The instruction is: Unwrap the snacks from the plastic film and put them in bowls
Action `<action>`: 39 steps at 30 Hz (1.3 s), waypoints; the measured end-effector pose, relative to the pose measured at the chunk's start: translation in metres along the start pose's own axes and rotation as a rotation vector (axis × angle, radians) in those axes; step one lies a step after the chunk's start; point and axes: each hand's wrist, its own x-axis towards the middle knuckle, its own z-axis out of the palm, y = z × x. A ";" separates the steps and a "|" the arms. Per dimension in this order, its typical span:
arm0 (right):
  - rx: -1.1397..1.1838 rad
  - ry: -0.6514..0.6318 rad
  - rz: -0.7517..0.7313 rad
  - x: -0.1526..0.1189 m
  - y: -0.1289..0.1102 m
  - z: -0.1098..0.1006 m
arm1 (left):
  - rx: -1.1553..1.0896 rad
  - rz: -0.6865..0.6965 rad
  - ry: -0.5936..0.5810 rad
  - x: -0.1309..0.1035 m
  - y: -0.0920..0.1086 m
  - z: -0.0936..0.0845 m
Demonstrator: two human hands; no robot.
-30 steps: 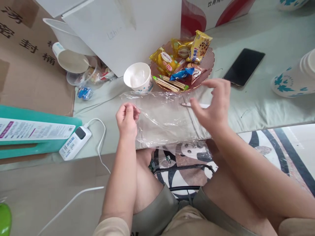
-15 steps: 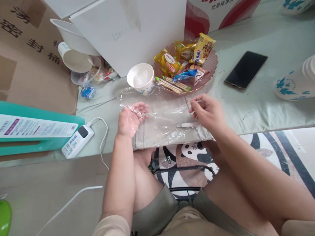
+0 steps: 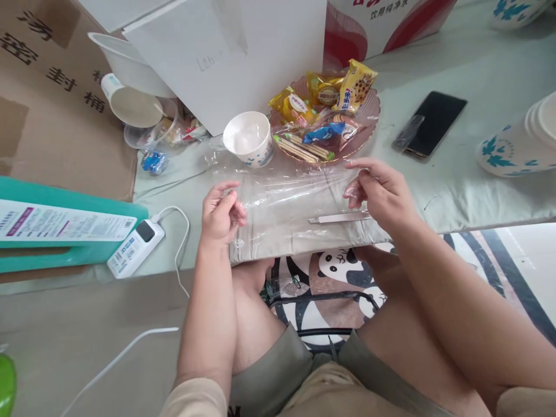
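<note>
A sheet of clear plastic film point(image 3: 291, 197) stretches between my two hands over the table's front edge. My left hand point(image 3: 222, 213) has its fingers curled on the film's left side. On the right, my right hand point(image 3: 377, 188) grips the film with bent fingers, the index finger stretched out. Beneath the film lies a thin white-handled cutter point(image 3: 341, 218). Behind it stand a white paper cup point(image 3: 248, 139) and a pink glass plate point(image 3: 371, 124) holding wrapped snacks point(image 3: 325, 132).
A phone point(image 3: 438, 121) and stacked paper cups point(image 3: 521, 145) are at the right. At the left are a power strip point(image 3: 136, 248), a green container point(image 3: 78, 255) and a cardboard box point(image 3: 56, 127). White boxes point(image 3: 278, 52) stand behind.
My left hand has turned and curled its fingers. My right hand has moved slightly right, its index finger now extended. The film looks more spread out, and a clear piece now overlaps the phone.
</note>
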 end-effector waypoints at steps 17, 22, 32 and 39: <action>0.101 0.091 -0.237 0.003 0.010 0.000 | -0.125 -0.248 0.121 0.016 -0.007 -0.012; 0.079 0.059 -0.208 0.004 0.009 -0.001 | -0.043 -0.173 0.011 0.013 -0.008 -0.012; 0.248 0.025 -0.090 0.007 0.004 -0.032 | -0.134 -0.228 -0.153 0.007 0.002 -0.017; 0.404 -0.250 0.191 0.009 -0.004 -0.003 | -0.177 -0.249 -0.260 0.010 -0.005 -0.023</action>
